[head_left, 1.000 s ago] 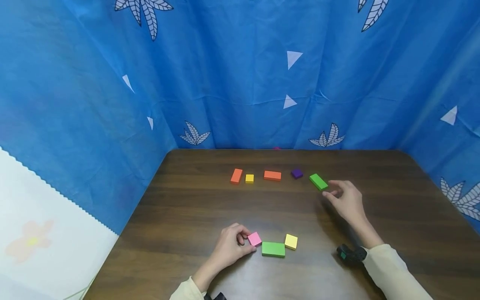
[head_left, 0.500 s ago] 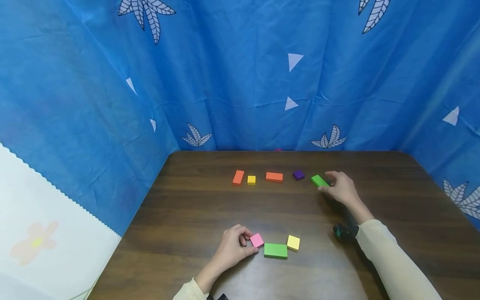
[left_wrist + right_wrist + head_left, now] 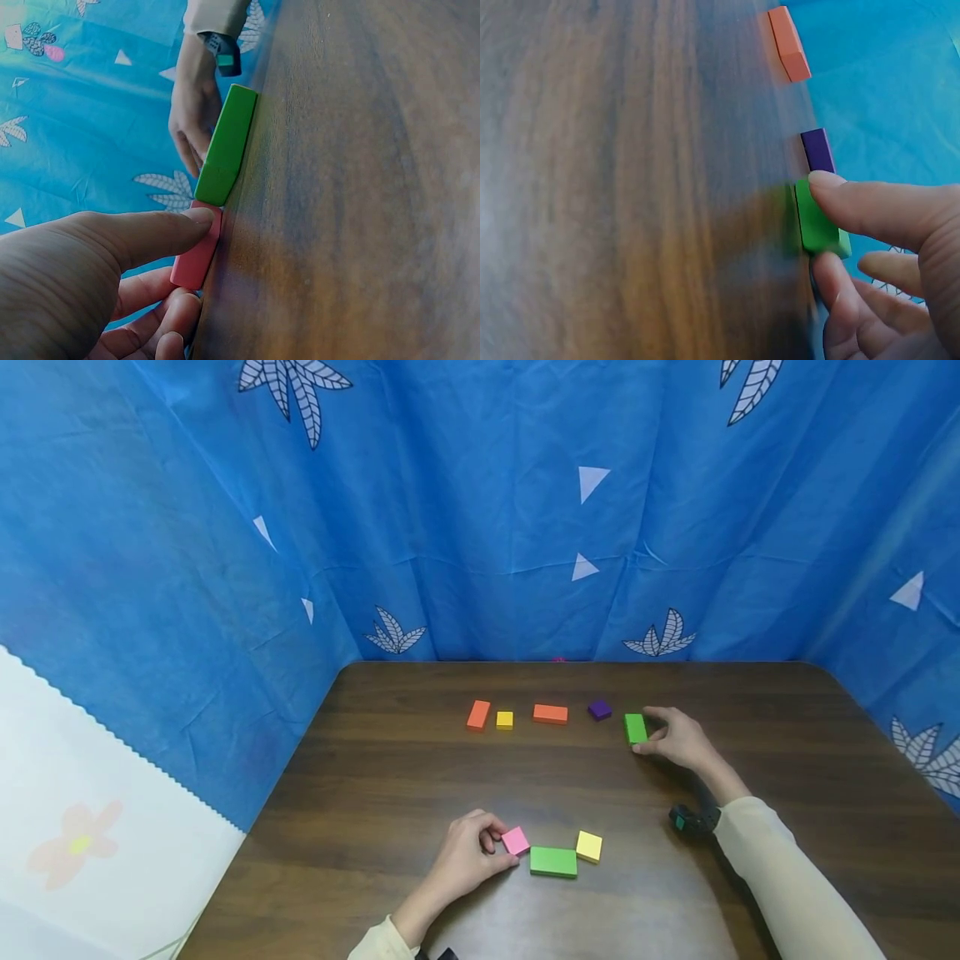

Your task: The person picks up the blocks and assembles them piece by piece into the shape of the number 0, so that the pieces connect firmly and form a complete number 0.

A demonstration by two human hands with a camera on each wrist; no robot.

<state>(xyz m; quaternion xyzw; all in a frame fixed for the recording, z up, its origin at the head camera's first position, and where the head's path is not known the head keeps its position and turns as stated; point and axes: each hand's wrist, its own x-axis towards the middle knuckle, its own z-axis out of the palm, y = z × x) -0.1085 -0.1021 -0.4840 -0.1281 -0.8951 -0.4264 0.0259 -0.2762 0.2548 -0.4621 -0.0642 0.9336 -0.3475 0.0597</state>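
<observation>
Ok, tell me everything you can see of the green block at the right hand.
The green block is a plain, flat rectangular piece with smooth faces, perhaps painted wood, though the material cannot be told for certain. It lies flat, seemingly on the brown table, its longer side running away from the person. It is at the right end of the far row, apart from the purple block. The right hand pinches it, partly covering it.

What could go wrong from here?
The right hand, pinching the far green block, could knock the purple block close by.
The left hand, pinching the pink block, might shove it against the near green block, which could then bump the pale yellow block at its corner.
</observation>
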